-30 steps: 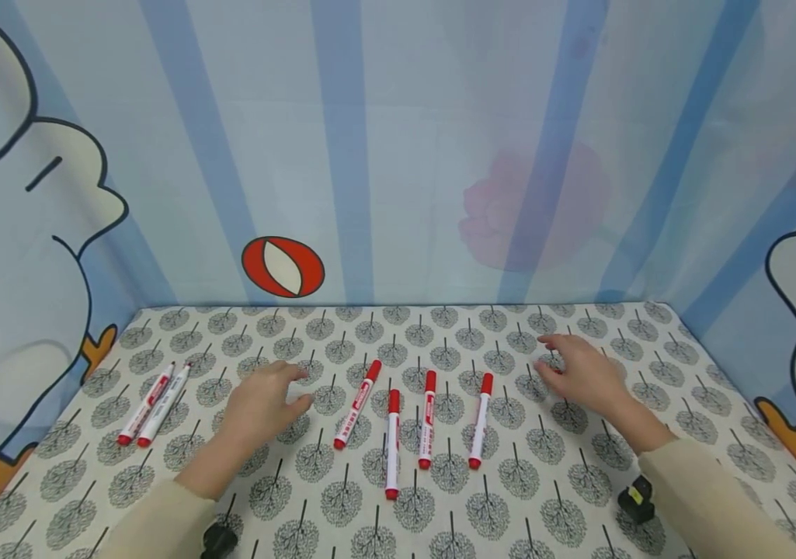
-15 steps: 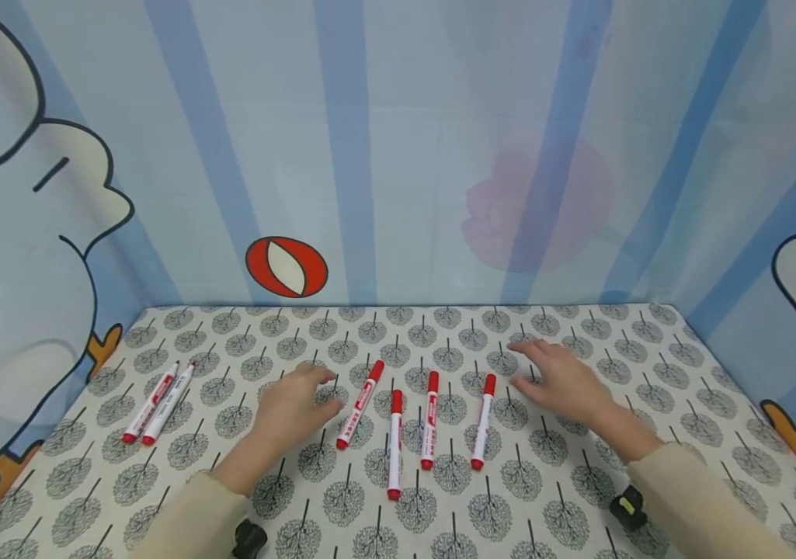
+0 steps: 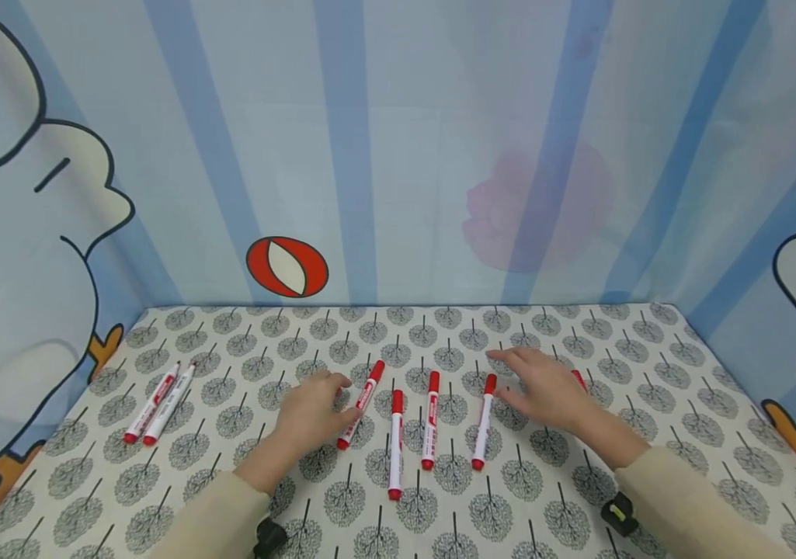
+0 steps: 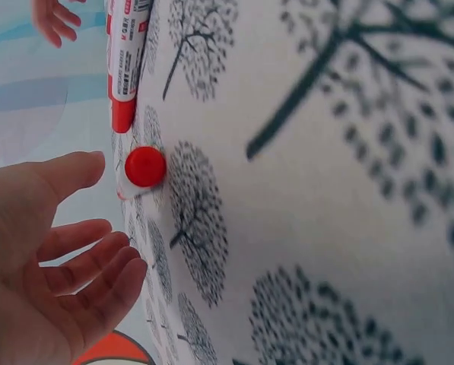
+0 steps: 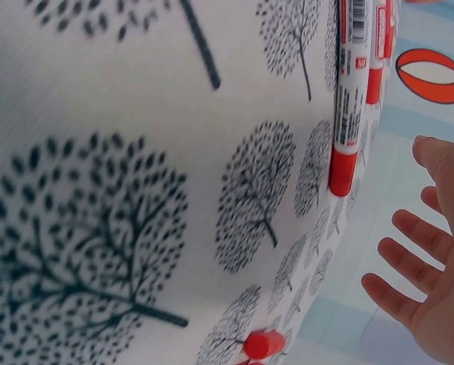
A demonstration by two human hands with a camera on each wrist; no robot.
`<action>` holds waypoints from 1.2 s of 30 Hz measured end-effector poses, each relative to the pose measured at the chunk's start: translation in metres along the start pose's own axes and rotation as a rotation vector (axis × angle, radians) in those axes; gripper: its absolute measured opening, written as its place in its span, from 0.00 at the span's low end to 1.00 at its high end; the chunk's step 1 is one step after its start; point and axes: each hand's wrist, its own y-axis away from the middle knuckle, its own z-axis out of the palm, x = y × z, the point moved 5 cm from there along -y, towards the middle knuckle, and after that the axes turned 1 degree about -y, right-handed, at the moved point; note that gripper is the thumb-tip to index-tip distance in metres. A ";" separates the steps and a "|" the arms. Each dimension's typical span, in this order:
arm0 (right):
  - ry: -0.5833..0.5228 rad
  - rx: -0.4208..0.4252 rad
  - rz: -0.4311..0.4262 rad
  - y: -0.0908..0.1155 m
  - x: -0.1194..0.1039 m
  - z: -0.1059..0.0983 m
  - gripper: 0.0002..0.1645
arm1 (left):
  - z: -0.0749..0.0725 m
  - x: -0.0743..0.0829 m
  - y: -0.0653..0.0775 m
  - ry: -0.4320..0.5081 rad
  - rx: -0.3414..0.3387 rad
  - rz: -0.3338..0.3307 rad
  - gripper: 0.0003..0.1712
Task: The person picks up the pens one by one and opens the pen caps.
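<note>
The left hand (image 3: 309, 411) and right hand (image 3: 546, 390) hold nothing, fingers wide; the markers (image 3: 484, 425) look light, stiff, smooth, best pinched mid-barrel.

Between my left grip (image 3: 310, 413) and right grip (image 3: 544, 388), four red-capped markers (image 3: 430, 425) lie in a row with only narrow lanes of surface (image 3: 523, 501) separating them, so I cannot slide low straight across. Behind their caps (image 3: 434, 381) I have an open strip running up to the striped backdrop (image 3: 411, 171), which walls off the far side. Wider room lies leftward up to two more markers (image 3: 170, 405), while a red tip (image 3: 579, 379) pokes out beyond the right grip.
</note>
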 end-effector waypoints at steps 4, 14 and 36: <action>0.003 0.003 -0.021 -0.003 -0.009 0.000 0.33 | 0.003 0.005 -0.002 0.024 -0.040 -0.019 0.27; 0.034 0.007 -0.066 -0.004 -0.021 0.000 0.33 | 0.008 0.010 -0.002 0.017 -0.088 -0.038 0.26; 0.021 0.008 -0.079 -0.004 -0.023 0.005 0.29 | 0.015 0.011 -0.004 0.126 -0.112 -0.019 0.09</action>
